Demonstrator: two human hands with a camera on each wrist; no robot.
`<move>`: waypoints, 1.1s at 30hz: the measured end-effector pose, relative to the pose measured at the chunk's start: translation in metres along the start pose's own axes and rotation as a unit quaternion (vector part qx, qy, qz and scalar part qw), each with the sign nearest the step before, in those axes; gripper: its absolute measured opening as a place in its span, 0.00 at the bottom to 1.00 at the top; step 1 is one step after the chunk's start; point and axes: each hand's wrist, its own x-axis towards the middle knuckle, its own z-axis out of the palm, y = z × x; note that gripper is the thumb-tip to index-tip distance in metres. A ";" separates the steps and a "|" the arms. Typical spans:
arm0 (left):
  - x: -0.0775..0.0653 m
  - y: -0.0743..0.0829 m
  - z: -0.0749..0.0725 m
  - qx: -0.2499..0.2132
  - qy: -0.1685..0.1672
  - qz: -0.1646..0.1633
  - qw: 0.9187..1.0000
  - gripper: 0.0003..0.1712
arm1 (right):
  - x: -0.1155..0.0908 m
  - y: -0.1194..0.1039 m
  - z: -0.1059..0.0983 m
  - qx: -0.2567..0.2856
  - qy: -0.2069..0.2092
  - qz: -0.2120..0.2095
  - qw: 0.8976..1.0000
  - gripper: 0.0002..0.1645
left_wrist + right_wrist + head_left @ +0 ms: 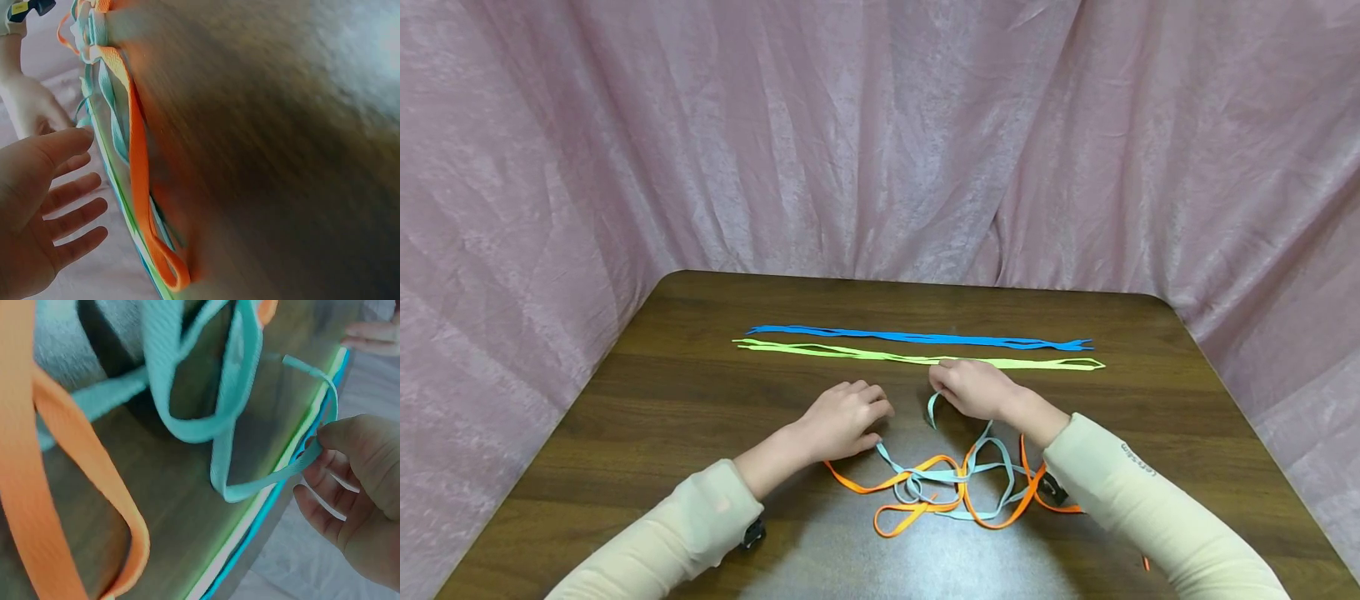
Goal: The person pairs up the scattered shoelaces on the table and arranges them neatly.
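Note:
A light teal shoelace (951, 476) lies tangled with an orange shoelace (931, 463) on the table's near half. Between thumb and forefinger, my right hand (973, 388) pinches the teal lace near one end; the short free tip (300, 364) curves away from the fingers. My left hand (844, 419) is held just left of the tangle, fingers apart and nothing in its grasp. In the left wrist view, an orange loop (139, 162) hangs near that hand's fingers (81, 215). Part of the orange lace is hidden behind the right forearm.
Beyond the hands, a yellow-green bundle of laces (850, 353) lies stretched across the wooden table (647, 400). A blue bundle (910, 337) runs parallel behind it. Pink curtains (865, 142) hang around the table's back and sides.

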 end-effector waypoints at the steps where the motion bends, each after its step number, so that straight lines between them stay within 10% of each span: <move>1: 0.001 0.001 0.000 0.001 -0.001 0.000 1.000 0.16 | 0.000 0.001 -0.002 0.001 0.006 0.002 1.000 0.07; 33: 0.029 0.061 0.012 0.028 -0.030 0.117 0.992 0.10 | -0.038 0.054 -0.041 0.049 0.070 0.094 0.992 0.08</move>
